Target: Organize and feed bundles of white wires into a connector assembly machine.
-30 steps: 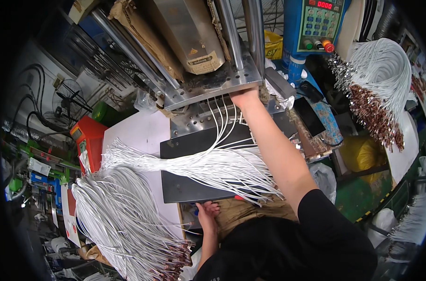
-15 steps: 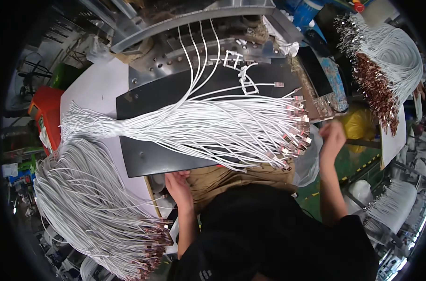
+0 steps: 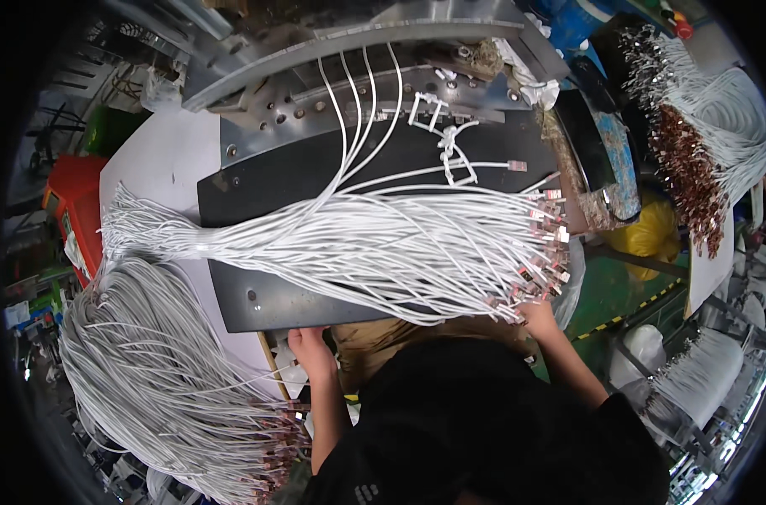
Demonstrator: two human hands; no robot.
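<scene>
A large bundle of white cables (image 3: pixel 383 244) with clear, coppery plugs lies across a black board (image 3: pixel 307 311), its plug ends pointing right. At the lower right of these plugs is my right hand (image 3: pixel 541 321), fingers bent in against them; what they pinch is hidden. My left hand (image 3: pixel 316 353) is at the board's near edge, with its fingertips out of sight under it. Several single cables (image 3: pixel 362 109) run from the bundle up to a metal machine part (image 3: pixel 358 35). One separate plug (image 3: pixel 516 167) lies above the bundle, near white plastic frame pieces (image 3: pixel 446 139).
A second heap of grey-white cables (image 3: pixel 147 362) hangs at the left, beside a red bin (image 3: pixel 76 198). At the far right are a coiled cable bundle (image 3: pixel 724 109) and a yellow bag (image 3: pixel 648 236). A dark phone-like slab (image 3: pixel 587 139) lies right of the board.
My right hand has come down and left, from beside the bundle to its plug ends. My left hand stays by the board's near edge. The whole view has shifted slightly.
</scene>
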